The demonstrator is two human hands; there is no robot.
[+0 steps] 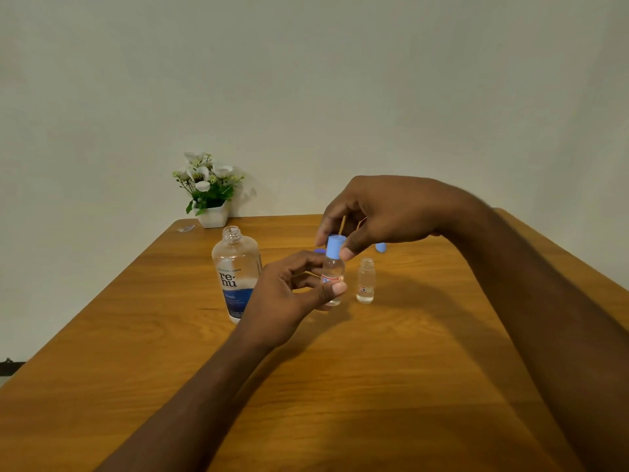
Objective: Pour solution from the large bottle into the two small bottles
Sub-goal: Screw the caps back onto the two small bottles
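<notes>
The large clear bottle [235, 274] with a blue label stands uncapped at the table's middle left. My left hand [292, 291] grips one small clear bottle [333, 269] around its body, upright. Fingertips of my right hand [371, 212] pinch the blue cap [334, 246] sitting on that bottle's neck. A second small bottle [365, 281] stands open just to the right, with some clear liquid in it. Another blue cap [381, 247] lies on the table behind it, and a blue piece [319, 251] shows partly behind my left hand.
A white pot of white flowers [209, 192] stands at the far left corner of the wooden table [340, 369]. A small wrapper [186, 228] lies beside it. A plain wall rises behind the table.
</notes>
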